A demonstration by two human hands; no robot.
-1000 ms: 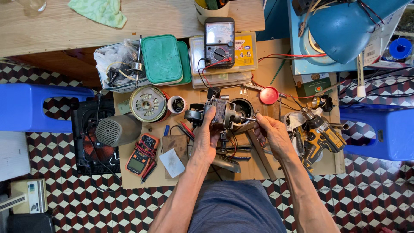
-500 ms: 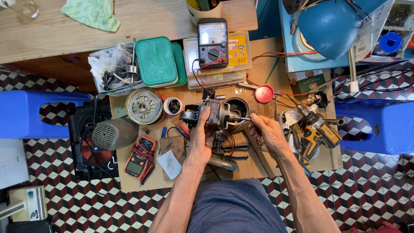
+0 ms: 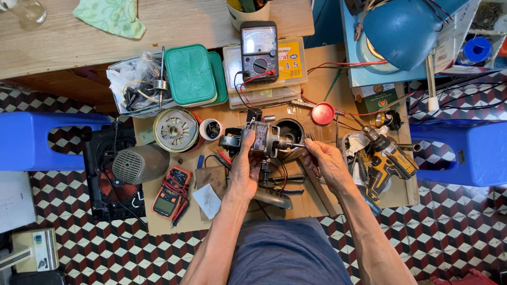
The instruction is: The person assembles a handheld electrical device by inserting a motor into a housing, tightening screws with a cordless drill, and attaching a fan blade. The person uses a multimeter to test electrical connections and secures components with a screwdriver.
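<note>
While left hand (image 3: 247, 171) grips the boxy metal fan motor (image 3: 264, 140) above the cardboard-covered bench (image 3: 317, 203), right hand (image 3: 325, 161) pinches its thin steel shaft (image 3: 294, 144). Open tray (image 3: 138, 87) holds wires, bagged bits; green lidded box (image 3: 190, 75) beside.

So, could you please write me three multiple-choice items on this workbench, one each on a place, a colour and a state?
1. Where is the analog meter?
A. on the flat yellow box
B. on the floor
C. in the right hand

2. What colour is the desk lamp shade?
A. red
B. blue
C. white

3. What is the left hand doing?
A. resting flat on the table
B. gripping the small motor
C. holding the cordless drill

Answers: 1 A, the meter lies on the box behind the motor. 2 B, the shade is blue. 3 B, its fingers wrap the motor body while the right hand is at the shaft end.
</note>
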